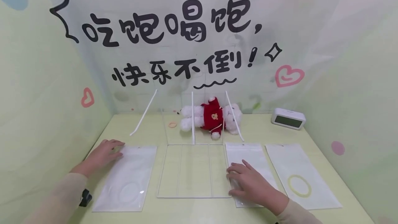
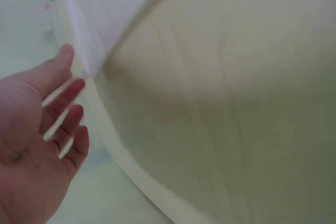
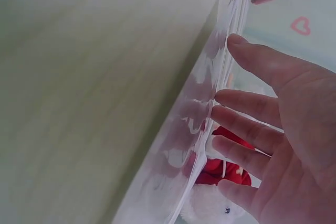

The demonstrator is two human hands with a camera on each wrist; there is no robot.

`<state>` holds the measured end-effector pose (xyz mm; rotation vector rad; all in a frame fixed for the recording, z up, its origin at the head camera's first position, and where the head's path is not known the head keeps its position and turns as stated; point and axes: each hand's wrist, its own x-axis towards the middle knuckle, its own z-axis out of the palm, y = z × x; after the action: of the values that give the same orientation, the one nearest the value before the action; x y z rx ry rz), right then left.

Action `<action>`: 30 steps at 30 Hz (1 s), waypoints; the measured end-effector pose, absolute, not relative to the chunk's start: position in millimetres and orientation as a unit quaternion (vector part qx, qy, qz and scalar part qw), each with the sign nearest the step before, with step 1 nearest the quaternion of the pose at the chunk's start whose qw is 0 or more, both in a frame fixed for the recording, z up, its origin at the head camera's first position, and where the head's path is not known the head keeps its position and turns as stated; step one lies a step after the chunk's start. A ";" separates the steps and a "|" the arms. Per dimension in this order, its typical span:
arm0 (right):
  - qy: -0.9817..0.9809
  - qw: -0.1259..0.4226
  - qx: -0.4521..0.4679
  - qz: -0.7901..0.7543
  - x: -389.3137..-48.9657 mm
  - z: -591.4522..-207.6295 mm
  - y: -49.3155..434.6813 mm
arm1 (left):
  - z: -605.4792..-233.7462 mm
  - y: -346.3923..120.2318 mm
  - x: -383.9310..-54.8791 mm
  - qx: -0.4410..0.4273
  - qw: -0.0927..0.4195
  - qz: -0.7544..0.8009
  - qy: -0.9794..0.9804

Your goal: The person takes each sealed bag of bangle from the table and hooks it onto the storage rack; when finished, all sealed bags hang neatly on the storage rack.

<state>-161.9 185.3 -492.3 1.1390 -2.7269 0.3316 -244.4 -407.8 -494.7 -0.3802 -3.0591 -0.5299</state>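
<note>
My left hand [image 1: 102,155] is at the upper left corner of a white plastic pouch [image 1: 124,177], which shows a pale ring. In the left wrist view, the relaxed fingers [image 2: 65,111] are beside the pouch's corner [image 2: 102,35], not pinching it. Over a second white pouch [image 1: 248,151] is my right hand [image 1: 252,184], its fingers slightly bent and spread near the white wire rack [image 1: 194,197]. The right wrist view has the fingertips close to that pouch's glossy surface [image 3: 178,124]; whether they touch it I cannot tell. Part of this pouch is hidden by the hand.
A third white pouch [image 1: 304,168], with a yellow ring [image 1: 299,186], lies at the right. Behind the rack, a plush toy in red [image 1: 212,117] lies on its side. White rods [image 1: 144,113] rise toward the back. A digital clock [image 1: 288,118] stands at the back right.
</note>
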 end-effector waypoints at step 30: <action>-0.924 0.063 0.362 0.103 -160.9 -493.8 186.7 | -507.0 -419.9 -269.8 -0.084 -0.013 -0.268 -0.960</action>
<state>-160.9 186.7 -493.8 1.0929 -2.7931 0.3111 -269.8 -419.9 -507.0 -0.2675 -3.0397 -0.8493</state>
